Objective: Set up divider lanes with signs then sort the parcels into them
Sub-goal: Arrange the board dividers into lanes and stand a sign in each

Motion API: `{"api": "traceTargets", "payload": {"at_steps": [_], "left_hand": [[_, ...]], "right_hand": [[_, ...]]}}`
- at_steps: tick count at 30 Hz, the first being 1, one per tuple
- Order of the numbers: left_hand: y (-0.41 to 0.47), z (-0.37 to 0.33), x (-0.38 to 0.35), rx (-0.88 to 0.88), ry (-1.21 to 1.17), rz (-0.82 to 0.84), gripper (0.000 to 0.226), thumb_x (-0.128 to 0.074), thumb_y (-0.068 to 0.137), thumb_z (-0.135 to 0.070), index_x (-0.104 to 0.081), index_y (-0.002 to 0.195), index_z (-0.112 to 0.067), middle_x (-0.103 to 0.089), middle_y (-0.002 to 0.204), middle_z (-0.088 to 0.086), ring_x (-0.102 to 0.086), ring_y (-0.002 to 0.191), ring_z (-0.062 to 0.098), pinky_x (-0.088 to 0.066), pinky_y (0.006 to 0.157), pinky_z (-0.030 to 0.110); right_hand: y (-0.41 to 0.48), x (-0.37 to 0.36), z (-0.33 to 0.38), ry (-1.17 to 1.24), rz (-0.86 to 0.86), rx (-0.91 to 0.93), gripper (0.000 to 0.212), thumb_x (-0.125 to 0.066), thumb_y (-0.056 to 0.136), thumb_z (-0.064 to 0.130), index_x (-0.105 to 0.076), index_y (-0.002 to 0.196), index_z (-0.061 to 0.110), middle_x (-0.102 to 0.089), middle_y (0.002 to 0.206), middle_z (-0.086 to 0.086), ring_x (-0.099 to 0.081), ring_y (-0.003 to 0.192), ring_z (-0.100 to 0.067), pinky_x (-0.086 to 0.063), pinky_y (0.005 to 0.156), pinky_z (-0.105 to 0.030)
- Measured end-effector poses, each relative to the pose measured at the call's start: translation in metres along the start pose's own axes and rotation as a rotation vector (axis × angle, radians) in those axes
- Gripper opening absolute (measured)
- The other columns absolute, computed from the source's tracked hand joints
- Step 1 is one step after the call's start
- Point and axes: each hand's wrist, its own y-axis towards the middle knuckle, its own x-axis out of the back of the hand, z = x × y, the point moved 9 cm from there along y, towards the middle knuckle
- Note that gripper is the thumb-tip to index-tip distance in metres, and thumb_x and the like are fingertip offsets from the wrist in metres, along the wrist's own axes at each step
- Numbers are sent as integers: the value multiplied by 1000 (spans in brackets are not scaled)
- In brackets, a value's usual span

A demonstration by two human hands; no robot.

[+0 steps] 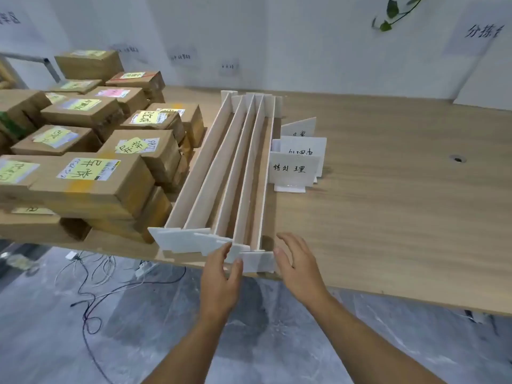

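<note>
Left hand (221,273) and right hand (297,266), both open with relaxed fingers, are being held at the near end of the bundled dividers (230,173), lower centre, the left thumb touching a white foot (257,261). The boards are being judged light, stiff and thin, best gripped by their long panels. The front sign (293,169) is being read as 待处理; parcels (91,178) with handwritten yellow notes are being shown stacked at left.

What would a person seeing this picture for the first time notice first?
First the long divider boards, standing close together on the wooden table. Left of them are piled cardboard parcels with yellow notes; right of them stand white handwritten signs. At the boards' near end the left hand and the right hand are both open.
</note>
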Motion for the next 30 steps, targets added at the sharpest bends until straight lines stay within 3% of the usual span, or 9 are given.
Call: {"api": "traceTargets", "payload": {"at_steps": [4, 8, 10, 12, 15, 22, 25, 30], "left_hand": [[2, 27, -20, 103, 0, 55, 38, -61, 99, -30, -54, 136, -27, -56, 135, -7, -52, 125, 12, -47, 106, 37], [11, 41, -33, 145, -58, 104, 40, -62, 98, -27, -54, 138, -27, -57, 136, -6, -53, 126, 12, -47, 104, 31], [15, 46, -39, 150, -63, 129, 39, -61, 99, -28, -56, 137, -28, -58, 135, -8, -53, 125, 10, -47, 106, 34], [15, 46, -43, 163, -86, 138, 37, -61, 99, -28, -56, 136, -31, -59, 134, -8, -54, 124, 9, -48, 106, 36], [16, 42, -46, 169, -117, 145, 33, -59, 100, -29, -57, 132, -35, -59, 130, -10, -56, 122, 8, -49, 102, 28], [7, 7, -36, 105, -164, 147, 29, -59, 100, -27, -55, 126, -37, -54, 123, -16, -54, 114, -1, -43, 83, 6], [6, -9, -28, 86, -232, 118, 28, -59, 99, -24, -55, 122, -40, -52, 120, -21, -54, 113, 0, -44, 82, 9], [3, -30, -19, 46, -293, 136, 29, -59, 99, -26, -55, 124, -39, -53, 123, -16, -55, 114, 3, -50, 94, 24]], "right_hand": [[0, -27, -32, 56, 60, -173, 36, -50, 104, 25, -54, 140, 19, -51, 139, 3, -48, 129, -11, -37, 111, -29], [2, -47, -53, 180, 53, -295, 36, -51, 104, 29, -55, 139, 25, -54, 137, 5, -51, 127, -12, -42, 111, -38], [1, -55, -61, 254, 44, -359, 32, -52, 103, 30, -56, 136, 29, -58, 133, 7, -55, 123, -11, -47, 105, -34], [1, -58, -60, 318, 11, -388, 22, -52, 104, 27, -58, 125, 33, -63, 122, 8, -59, 114, -9, -49, 89, -18], [-1, -54, -54, 368, -67, -394, 13, -52, 104, 22, -60, 107, 33, -66, 107, 6, -62, 102, -10, -47, 73, -10], [-15, -30, -27, 456, -209, -362, 11, -55, 102, 21, -62, 104, 30, -68, 99, 4, -65, 86, -3, -50, 69, -16], [-18, -20, -9, 488, -252, -342, 12, -54, 103, 22, -62, 106, 31, -68, 99, 4, -65, 86, -3, -51, 68, -16], [-22, -3, 19, 482, -281, -297, 14, -53, 103, 23, -61, 105, 34, -67, 101, 7, -64, 94, -9, -51, 70, -16]]}}
